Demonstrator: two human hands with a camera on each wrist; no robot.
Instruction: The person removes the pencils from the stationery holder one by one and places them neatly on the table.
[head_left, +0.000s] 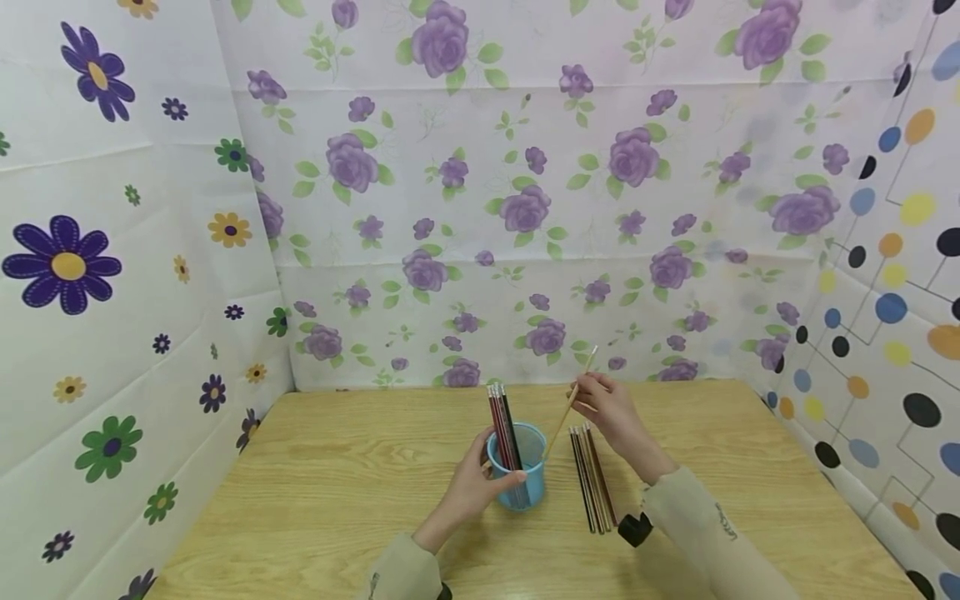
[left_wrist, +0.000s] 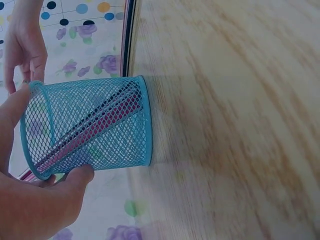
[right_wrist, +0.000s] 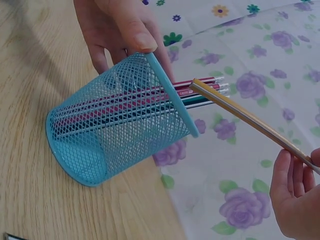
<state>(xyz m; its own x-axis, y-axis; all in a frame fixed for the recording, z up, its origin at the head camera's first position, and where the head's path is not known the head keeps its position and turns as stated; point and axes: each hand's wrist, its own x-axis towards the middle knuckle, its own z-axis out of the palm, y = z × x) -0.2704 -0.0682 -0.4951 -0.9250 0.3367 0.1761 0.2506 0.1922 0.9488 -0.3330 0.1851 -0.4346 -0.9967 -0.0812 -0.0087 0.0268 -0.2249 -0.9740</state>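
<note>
My left hand (head_left: 471, 482) grips a light blue mesh pencil cup (left_wrist: 100, 125) around its rim, thumb on the near side. Several dark red and black pencils (head_left: 504, 429) lean inside the cup, erasers up. Between thumb and fingers, my right hand (head_left: 611, 414) pinches a golden-yellow pencil (right_wrist: 245, 117) near its upper end, slanted. The lower tip of that pencil is at the cup's mouth; whether it has passed the rim I cannot tell. On the table, right of the cup and below my right hand, several dark and brown pencils (head_left: 591, 483) lie side by side.
The light wooden table (head_left: 360, 467) carries the cup and pencils. Patterned cloth (head_left: 480, 208) hangs behind it and along both sides. A black wrist strap piece (head_left: 635, 529) sits by the right sleeve, near the lying pencils.
</note>
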